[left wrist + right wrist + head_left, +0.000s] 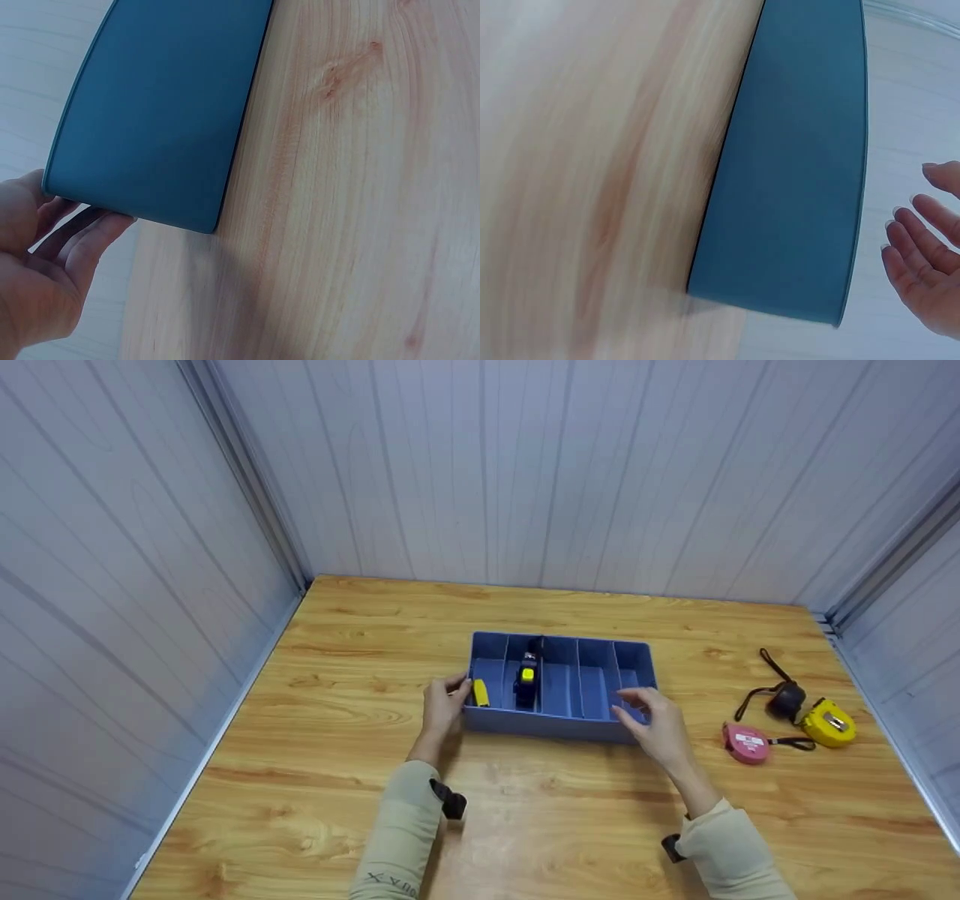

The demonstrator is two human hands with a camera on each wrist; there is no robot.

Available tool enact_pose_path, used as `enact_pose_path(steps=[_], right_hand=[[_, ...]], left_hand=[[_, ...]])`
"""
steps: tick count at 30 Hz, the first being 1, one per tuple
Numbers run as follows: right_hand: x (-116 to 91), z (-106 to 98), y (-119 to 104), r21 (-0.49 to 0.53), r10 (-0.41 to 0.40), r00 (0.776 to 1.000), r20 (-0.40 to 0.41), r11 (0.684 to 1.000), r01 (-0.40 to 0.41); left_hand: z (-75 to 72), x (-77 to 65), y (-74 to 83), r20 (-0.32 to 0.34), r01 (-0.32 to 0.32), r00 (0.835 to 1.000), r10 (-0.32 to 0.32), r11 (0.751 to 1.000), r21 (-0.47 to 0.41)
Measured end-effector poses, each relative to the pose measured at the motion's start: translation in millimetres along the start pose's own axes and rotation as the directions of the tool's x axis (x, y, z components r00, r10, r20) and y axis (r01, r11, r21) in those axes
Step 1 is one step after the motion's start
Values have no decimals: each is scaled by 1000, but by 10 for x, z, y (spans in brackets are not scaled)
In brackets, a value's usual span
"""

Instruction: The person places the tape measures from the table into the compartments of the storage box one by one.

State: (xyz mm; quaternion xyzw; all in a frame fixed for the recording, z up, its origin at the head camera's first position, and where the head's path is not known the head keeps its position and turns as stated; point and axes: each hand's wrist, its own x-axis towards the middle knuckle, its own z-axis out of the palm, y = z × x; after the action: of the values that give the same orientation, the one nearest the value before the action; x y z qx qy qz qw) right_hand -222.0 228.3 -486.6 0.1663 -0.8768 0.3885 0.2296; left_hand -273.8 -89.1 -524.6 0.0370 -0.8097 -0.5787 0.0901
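Observation:
A blue divided box (555,725) sits on the table with its long side facing me. At its left end my left hand (442,707) holds the end wall, thumb at the rim and fingers outside; a dark strip (67,231) shows between those fingers in the left wrist view. Beside the thumb, a yellow object (481,693) stands in the leftmost compartment. The second compartment from the left holds a black tape measure with a yellow button (528,675). My right hand (658,725) hovers over the box's right end, fingers apart and holding nothing.
On the table's right side lie a pink tape measure (747,743) with a dark strap, a yellow tape measure (829,723) and a black tape measure (786,701) with a looped cord. Pale panel walls (480,472) enclose the wooden table (525,810) at the back and sides.

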Motion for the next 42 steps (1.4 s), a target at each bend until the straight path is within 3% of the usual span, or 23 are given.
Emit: enact_pose_path(steps=[11, 17, 23, 30, 42], right_hand=[[-140, -171, 104, -4, 33, 996, -85, 999, -34], [-219, -261, 199, 18, 138, 985, -103, 990, -137], [-294, -345, 285, 10, 226, 965, -135, 974, -227], [-361, -429, 408, 2, 303, 936, -181, 951, -308], [-475, -609, 640, -42, 443, 872, -208, 887, -460]], left_hand=[[-4, -8, 9, 8, 17, 1000, -17, 1000, -18], [-14, -10, 11, 17, 27, 1000, -27, 999, -20], [-13, -9, 10, 20, 34, 999, -34, 999, -12], [-4, 0, -3, 12, -5, 1000, 5, 1000, 0], [-9, 2, 1, 26, 24, 999, -24, 999, -27]])
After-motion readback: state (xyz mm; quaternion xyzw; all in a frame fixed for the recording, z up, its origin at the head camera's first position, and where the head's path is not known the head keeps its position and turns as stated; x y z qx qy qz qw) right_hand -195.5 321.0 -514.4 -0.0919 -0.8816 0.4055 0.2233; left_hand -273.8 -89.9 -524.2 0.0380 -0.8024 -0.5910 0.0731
